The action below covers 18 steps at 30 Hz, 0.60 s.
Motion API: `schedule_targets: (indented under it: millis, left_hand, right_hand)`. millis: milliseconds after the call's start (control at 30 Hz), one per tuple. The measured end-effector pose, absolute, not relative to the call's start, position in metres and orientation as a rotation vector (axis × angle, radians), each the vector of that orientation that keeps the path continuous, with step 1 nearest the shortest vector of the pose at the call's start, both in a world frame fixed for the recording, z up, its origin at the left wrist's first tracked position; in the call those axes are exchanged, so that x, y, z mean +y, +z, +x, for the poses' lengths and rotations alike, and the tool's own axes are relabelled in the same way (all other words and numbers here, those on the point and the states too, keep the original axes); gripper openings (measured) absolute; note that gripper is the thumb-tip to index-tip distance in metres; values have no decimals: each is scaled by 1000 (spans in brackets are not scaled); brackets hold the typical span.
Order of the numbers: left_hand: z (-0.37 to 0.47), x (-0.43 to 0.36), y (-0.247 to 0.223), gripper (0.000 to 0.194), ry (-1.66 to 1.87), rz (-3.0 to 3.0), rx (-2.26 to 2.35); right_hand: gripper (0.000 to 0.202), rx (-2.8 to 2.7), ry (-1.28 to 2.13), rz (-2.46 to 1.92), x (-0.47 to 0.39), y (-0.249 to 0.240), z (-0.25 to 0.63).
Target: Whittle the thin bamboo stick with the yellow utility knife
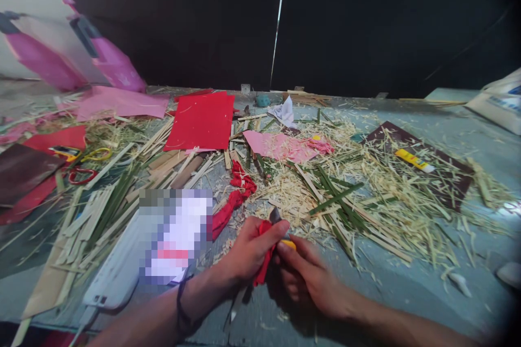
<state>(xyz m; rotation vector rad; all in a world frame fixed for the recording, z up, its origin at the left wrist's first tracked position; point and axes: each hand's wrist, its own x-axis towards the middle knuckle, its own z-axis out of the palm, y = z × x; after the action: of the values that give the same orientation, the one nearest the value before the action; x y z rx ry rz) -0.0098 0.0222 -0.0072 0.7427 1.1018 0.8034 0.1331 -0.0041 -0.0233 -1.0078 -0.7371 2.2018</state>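
Observation:
Low in the middle, my left hand (250, 252) is closed around a bunched red cloth (264, 274), its thumb pressed toward my right hand. A dark, blade-like tip (275, 215) sticks up past that thumb. My right hand (307, 274) is closed close beside it, with the yellow part of what looks like a knife (290, 244) at its fingertips; most of the handle is hidden in the fingers. A twisted strip of red cloth (242, 187) lies just beyond my left hand. Pale wood shavings (285, 195) cover the floor ahead of both hands.
At left lie a lit phone (175, 241), a white power bank (118, 260), scissors (91, 165) and split bamboo strips (95, 217). Red paper (201, 122) and pink paper (277, 146) lie farther back. A yellow glue tube (413, 160) rests on a dark sheet (386, 138) at right.

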Motion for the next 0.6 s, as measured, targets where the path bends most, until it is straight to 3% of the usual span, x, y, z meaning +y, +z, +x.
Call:
schedule_targets:
  millis: [267,600]
  left_hand:
    - [-16,25,-1,58,783,804,1099]
    - [-29,23,-11,53,502,1010,961]
  right_hand:
    - [52,-745,2202,-994,2,-21,138]
    - [47,-1055,2544,-961,25,-14,182]
